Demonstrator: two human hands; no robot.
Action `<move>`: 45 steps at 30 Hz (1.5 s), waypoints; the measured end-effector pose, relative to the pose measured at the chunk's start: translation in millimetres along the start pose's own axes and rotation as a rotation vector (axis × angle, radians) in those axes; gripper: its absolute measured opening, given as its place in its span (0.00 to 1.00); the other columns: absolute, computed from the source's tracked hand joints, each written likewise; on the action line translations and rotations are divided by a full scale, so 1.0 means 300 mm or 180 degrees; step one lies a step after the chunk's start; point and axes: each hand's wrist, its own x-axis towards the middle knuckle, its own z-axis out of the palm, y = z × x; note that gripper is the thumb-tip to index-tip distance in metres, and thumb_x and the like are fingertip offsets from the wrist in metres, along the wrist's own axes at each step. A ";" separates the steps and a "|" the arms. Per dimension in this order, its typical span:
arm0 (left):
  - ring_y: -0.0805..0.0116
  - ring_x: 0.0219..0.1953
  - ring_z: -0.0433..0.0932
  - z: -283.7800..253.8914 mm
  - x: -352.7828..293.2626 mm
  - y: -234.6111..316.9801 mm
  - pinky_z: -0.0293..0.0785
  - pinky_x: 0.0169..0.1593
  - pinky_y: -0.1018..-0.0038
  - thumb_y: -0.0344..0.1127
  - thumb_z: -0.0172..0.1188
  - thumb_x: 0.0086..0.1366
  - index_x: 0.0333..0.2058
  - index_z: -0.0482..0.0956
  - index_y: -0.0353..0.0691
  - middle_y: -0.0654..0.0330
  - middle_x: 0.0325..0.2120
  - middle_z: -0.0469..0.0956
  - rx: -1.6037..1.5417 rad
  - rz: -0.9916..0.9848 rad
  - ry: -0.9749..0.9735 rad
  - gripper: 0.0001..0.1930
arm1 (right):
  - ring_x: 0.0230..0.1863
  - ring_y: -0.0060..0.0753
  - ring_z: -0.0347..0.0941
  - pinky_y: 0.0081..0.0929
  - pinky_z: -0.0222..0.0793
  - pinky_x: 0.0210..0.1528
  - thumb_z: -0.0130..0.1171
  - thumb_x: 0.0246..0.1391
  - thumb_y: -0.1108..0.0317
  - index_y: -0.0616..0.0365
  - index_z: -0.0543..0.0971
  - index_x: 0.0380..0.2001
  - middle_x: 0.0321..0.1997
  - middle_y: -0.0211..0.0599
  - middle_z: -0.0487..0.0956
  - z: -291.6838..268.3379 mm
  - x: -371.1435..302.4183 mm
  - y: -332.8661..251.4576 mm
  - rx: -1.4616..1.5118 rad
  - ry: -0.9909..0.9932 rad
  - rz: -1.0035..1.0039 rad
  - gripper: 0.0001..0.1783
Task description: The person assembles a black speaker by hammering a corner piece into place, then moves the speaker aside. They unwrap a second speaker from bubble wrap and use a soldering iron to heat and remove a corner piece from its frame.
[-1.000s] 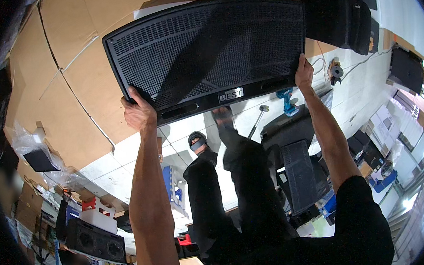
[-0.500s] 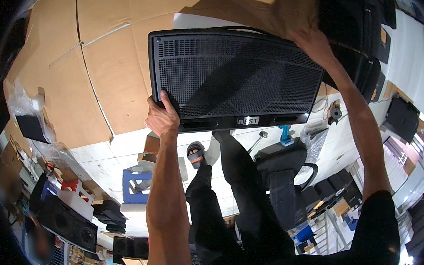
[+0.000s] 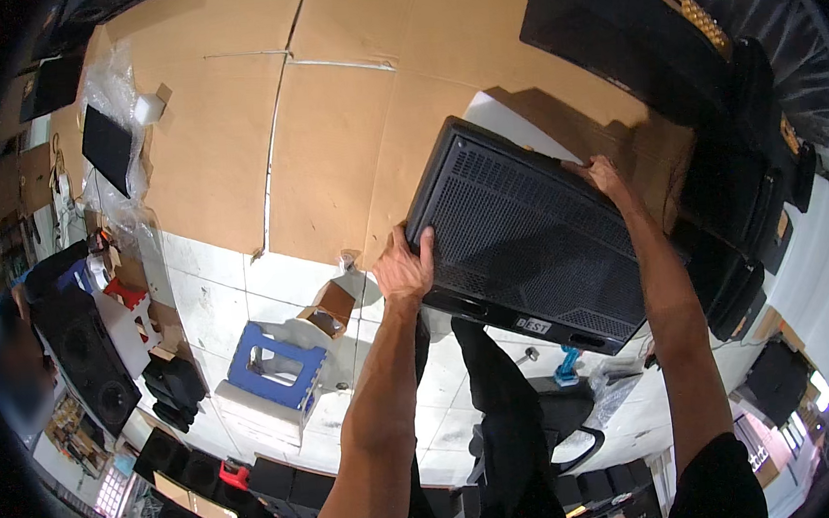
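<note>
I hold a large black speaker cabinet (image 3: 539,235) with a perforated metal grille, tilted, above the floor. My left hand (image 3: 404,268) grips its lower left corner. My right hand (image 3: 606,176) clasps its upper right edge. The cabinet hangs over flattened brown cardboard sheets (image 3: 325,110) spread on the white tiled floor. My legs in dark trousers (image 3: 500,418) show below it.
Stacked black speaker cabinets (image 3: 715,118) stand at the right. A blue and white step stool (image 3: 273,372) sits on the tiles at lower left. More black speakers (image 3: 91,357) and small boxes line the left side. A black office chair (image 3: 564,423) is beside my legs.
The view has swung so that the cardboard fills the upper part. The speaker has shifted to the right and tilted, still held in both hands.
</note>
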 end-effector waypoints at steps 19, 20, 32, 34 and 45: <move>0.50 0.50 0.76 -0.313 -0.695 -0.508 0.71 0.53 0.63 0.43 0.64 0.59 0.52 0.72 0.36 0.41 0.45 0.77 -0.1143 -0.1000 -0.0588 0.26 | 0.48 0.45 0.75 0.36 0.66 0.52 0.63 0.39 0.31 0.65 0.80 0.42 0.45 0.51 0.80 0.009 -0.426 -0.116 -0.0567 -0.0746 -0.0403 0.44; 0.52 0.48 0.77 -0.330 -0.740 -0.623 0.72 0.51 0.65 0.41 0.65 0.59 0.51 0.73 0.34 0.43 0.44 0.78 -0.1018 -0.0919 -0.0383 0.24 | 0.38 0.41 0.72 0.37 0.66 0.44 0.64 0.37 0.30 0.65 0.79 0.32 0.35 0.46 0.77 0.025 -0.440 -0.119 -0.0323 -0.0351 -0.0863 0.42; 0.59 0.57 0.66 0.251 -0.591 -0.330 0.62 0.60 0.64 0.75 0.31 0.61 0.64 0.54 0.34 0.47 0.59 0.63 -0.4728 -0.4252 -0.1033 0.48 | 0.39 0.41 0.76 0.34 0.67 0.47 0.59 0.42 0.29 0.70 0.80 0.35 0.34 0.49 0.80 0.121 -0.469 -0.091 -0.0620 0.0242 -0.0954 0.44; 0.56 0.65 0.54 0.396 -0.596 -0.242 0.47 0.67 0.63 0.77 0.26 0.59 0.67 0.45 0.38 0.52 0.65 0.51 -0.5914 -0.3764 -0.0223 0.51 | 0.31 0.40 0.75 0.35 0.70 0.40 0.61 0.39 0.28 0.69 0.81 0.29 0.26 0.45 0.79 0.123 -0.442 -0.068 -0.0423 0.0024 -0.1189 0.44; 0.52 0.69 0.46 0.419 -0.599 -0.205 0.43 0.67 0.56 0.82 0.26 0.53 0.68 0.40 0.43 0.55 0.69 0.44 -0.5845 -0.3142 -0.0094 0.56 | 0.16 0.29 0.65 0.36 0.65 0.23 0.66 0.42 0.35 0.60 0.75 0.11 0.12 0.34 0.71 0.051 -0.800 -0.179 0.0036 0.0418 -0.1131 0.35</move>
